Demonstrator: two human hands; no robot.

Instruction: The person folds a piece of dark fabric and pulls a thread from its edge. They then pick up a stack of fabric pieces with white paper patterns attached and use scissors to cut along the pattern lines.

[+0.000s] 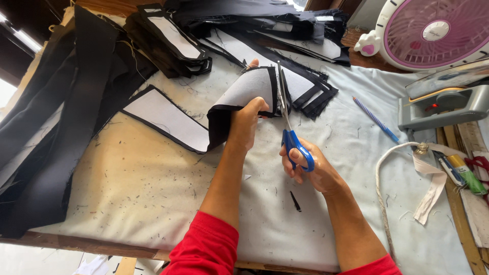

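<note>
A padded work table (153, 203) covered in pale, stained cloth, flecked all over with dark thread bits and snippets. We look down on it from above.

Our left hand (245, 122) is clenched around a curved fabric piece (244, 91), black cloth with a pale grey facing, lifting its fold off the table. The thumb lies on top and a fingertip shows over the far edge. The rest of the piece trails down and left of that grip, flat on the table.

Our right hand (305, 165) grasps blue-handled scissors (289, 122), fingers through the loops. The blades point away from us and rise just right of the left hand's grip, running along the black edge of the held piece. We cannot tell whether the blades are apart or together.

Beyond the grip, stacks of similar black-and-grey cut pieces (173, 40) lie at the far side. Well left of it, long black fabric strips (56, 117) drape over the table edge.

Right of the scissors hand lies a blue striped pencil (376, 119). Farther right stand a grey iron (448, 99) and a pink-and-white fan (433, 30). A pale cord (379, 178) loops near the right wrist. A small black offcut (295, 201) lies between our forearms. Red sleeves (206, 249) cover both upper arms.
</note>
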